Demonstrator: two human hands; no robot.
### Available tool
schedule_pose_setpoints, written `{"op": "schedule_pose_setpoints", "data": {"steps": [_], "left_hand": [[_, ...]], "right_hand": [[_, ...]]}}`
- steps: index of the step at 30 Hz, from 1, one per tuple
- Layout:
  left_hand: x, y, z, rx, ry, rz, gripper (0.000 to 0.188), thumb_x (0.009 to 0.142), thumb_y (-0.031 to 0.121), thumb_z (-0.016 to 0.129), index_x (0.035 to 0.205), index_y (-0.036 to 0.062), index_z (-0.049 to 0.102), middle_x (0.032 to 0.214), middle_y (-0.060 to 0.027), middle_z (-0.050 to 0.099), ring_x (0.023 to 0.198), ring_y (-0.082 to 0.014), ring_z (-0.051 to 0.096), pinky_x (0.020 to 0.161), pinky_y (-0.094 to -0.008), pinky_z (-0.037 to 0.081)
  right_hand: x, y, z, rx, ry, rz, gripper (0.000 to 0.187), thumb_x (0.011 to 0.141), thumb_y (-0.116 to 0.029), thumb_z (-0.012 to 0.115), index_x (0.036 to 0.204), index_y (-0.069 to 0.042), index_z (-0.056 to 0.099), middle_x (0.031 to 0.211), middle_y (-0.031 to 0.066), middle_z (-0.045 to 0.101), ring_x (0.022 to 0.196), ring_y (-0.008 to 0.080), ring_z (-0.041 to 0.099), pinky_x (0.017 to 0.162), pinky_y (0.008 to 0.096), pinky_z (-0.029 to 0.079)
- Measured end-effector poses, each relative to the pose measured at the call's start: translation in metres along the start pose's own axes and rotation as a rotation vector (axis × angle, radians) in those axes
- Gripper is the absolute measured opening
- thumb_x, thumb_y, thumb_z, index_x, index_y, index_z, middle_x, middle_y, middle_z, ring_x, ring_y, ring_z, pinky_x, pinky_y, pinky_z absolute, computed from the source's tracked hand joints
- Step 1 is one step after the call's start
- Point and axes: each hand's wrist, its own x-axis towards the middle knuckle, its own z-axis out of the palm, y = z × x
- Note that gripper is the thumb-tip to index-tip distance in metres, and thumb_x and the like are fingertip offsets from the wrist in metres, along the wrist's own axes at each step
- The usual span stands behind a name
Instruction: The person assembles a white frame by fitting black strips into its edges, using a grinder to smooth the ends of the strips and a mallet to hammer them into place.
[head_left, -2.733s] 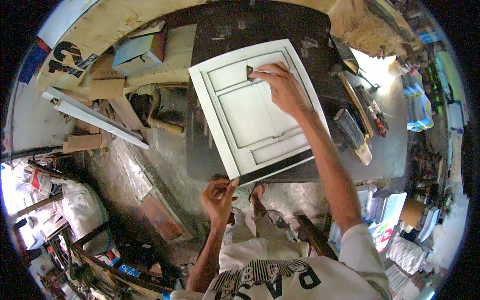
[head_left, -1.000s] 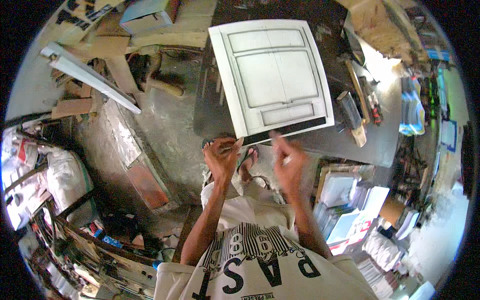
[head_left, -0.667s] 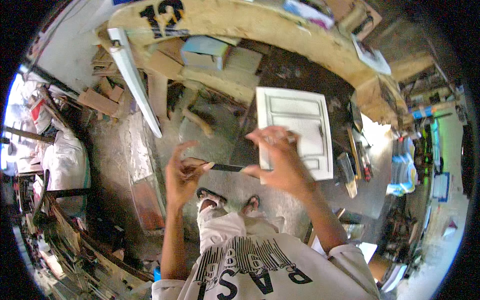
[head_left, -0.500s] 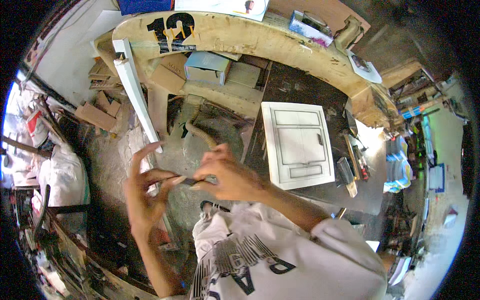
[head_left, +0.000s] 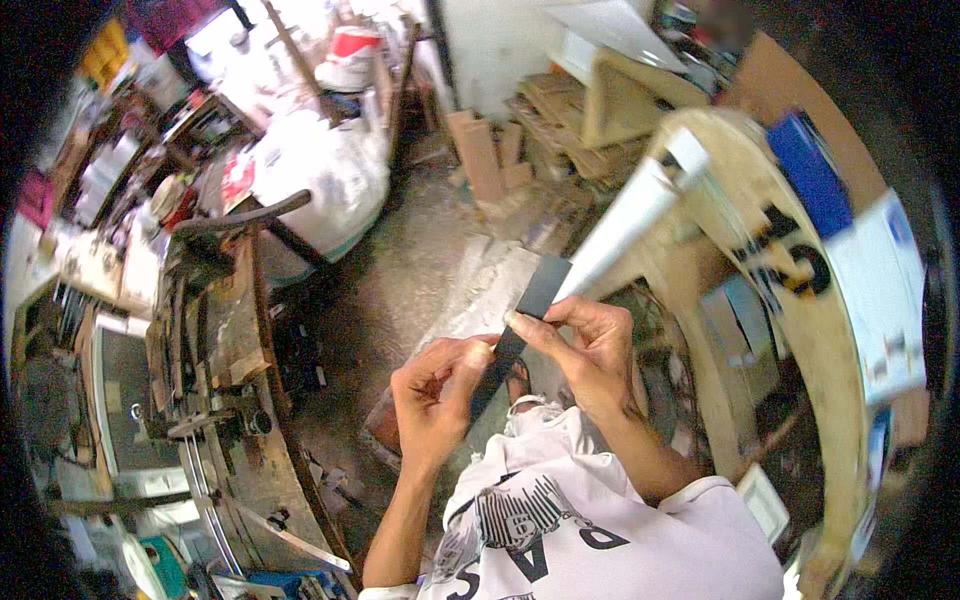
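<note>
Long, flat black strip [head_left: 508, 351] slants in the middle of the frame, pinched by the bare left hand [head_left: 436, 394] and the bare right hand [head_left: 597, 352], and could bend or drop if they push too hard or slip.

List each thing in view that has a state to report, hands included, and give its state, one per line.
Black strip: held slantwise in both hands, upper end free, looks straight
Left hand: thumb and finger pinched on the strip's lower part
Right hand: thumb and finger pinched on it, nearer the upper end
Long white bar: slanting, held by neither hand
White sack: bulging
Brown sheets: stacked in a pile
</note>
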Motion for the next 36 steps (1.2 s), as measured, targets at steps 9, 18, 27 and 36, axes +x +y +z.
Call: {"op": "schedule_pose_setpoints", "data": {"steps": [9,18,27,36], "left_hand": [[0.124,-0.009,-0.075,0.102,0.484,-0.04,0.014,0.087,0.012,0.072,0.091,-0.0019,0.072,0.074,-0.0008,0.061,0.072,-0.0057,0.055,0.064,-0.0216,0.043],[0.211,-0.068,-0.424,0.753,1.284,0.159,0.017,0.085,0.019,0.076,0.083,0.0016,0.077,0.066,0.0029,0.064,0.061,-0.0052,0.052,0.057,-0.0235,0.04],[0.221,-0.146,-0.784,1.102,1.454,-0.032,0.029,0.077,0.03,0.083,0.078,0.0024,0.075,0.067,-0.0064,0.068,0.059,-0.0134,0.059,0.06,-0.0273,0.045],[0.211,-0.149,-0.819,0.926,0.942,-0.27,0.032,0.082,0.023,0.077,0.114,0.0218,0.074,0.125,-0.0112,0.063,0.114,-0.0282,0.056,0.1,-0.044,0.042]], "right_hand": [[0.159,0.009,0.118,0.071,-0.287,0.008,0.018,0.08,-0.012,0.078,0.094,-0.001,0.072,0.093,0.0063,0.072,0.089,0.0141,0.065,0.082,0.0281,0.047],[0.29,-0.071,0.23,0.085,-0.676,-0.471,0.036,0.083,-0.013,0.071,0.117,-0.004,0.062,0.118,0.0125,0.063,0.106,0.0214,0.06,0.088,0.0328,0.046],[0.4,0.057,0.554,-0.287,-0.989,-0.272,0.027,0.087,-0.014,0.069,0.11,-0.003,0.061,0.103,0.0139,0.067,0.094,0.0221,0.064,0.085,0.034,0.049],[0.383,0.213,0.623,-0.794,-1.339,0.483,0.037,0.096,-0.034,0.056,0.102,0.001,0.065,0.082,0.0178,0.066,0.075,0.0273,0.063,0.069,0.0401,0.047]]}}
